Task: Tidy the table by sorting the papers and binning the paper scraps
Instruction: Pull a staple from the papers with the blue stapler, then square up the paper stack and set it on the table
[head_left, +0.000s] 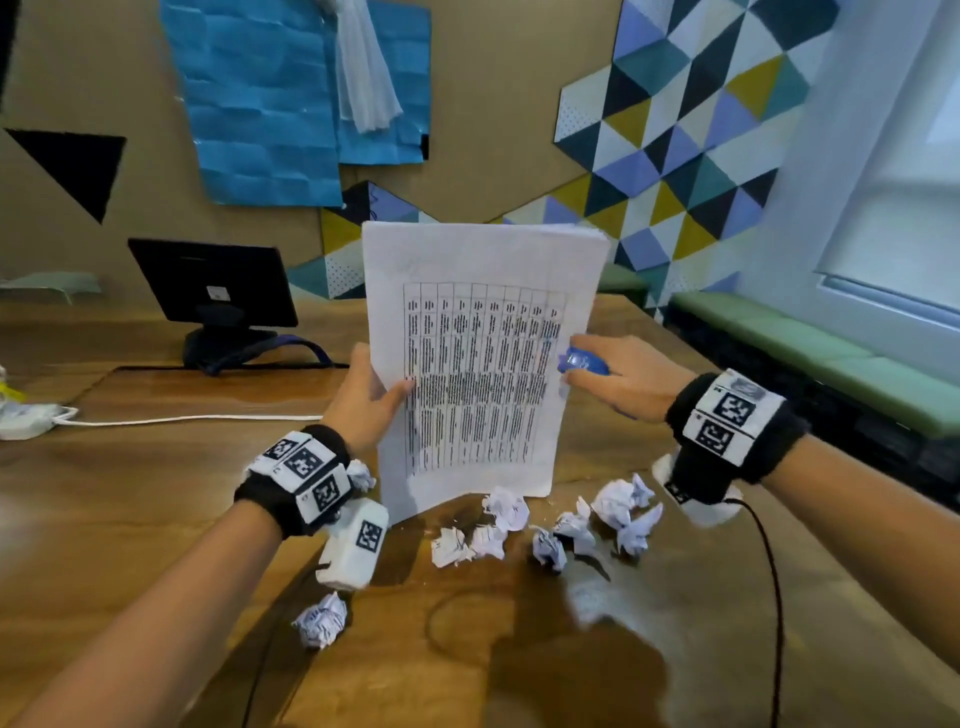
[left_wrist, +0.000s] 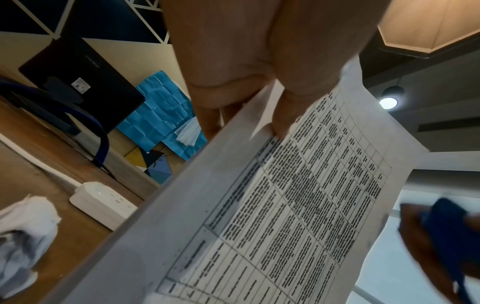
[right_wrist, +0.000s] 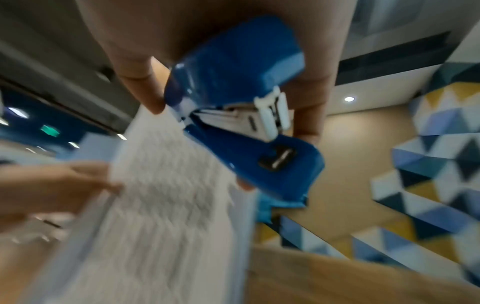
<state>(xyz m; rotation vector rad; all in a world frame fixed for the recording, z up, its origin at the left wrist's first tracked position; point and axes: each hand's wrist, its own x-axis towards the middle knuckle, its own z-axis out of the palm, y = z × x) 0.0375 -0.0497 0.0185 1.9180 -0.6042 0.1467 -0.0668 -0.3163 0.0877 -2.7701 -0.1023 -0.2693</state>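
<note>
A stack of printed papers (head_left: 483, 358) stands upright on the wooden table (head_left: 156, 493), its lower edge resting on the wood. My left hand (head_left: 366, 402) grips its left edge, thumb on the front sheet (left_wrist: 298, 195). My right hand (head_left: 618, 376) holds a blue stapler (head_left: 584, 361) at the stack's right edge; in the right wrist view the stapler (right_wrist: 241, 107) has its mouth parted beside the blurred papers (right_wrist: 161, 205). Several crumpled paper scraps (head_left: 561, 519) lie in front of the stack, one more scrap (head_left: 321, 619) nearer me.
A black monitor (head_left: 213, 283) stands at the back left with a dark strap at its base. A white power strip (head_left: 23, 421) and its cable (head_left: 197, 418) lie at the left. A green bench (head_left: 810, 358) runs along the right wall. No bin is visible.
</note>
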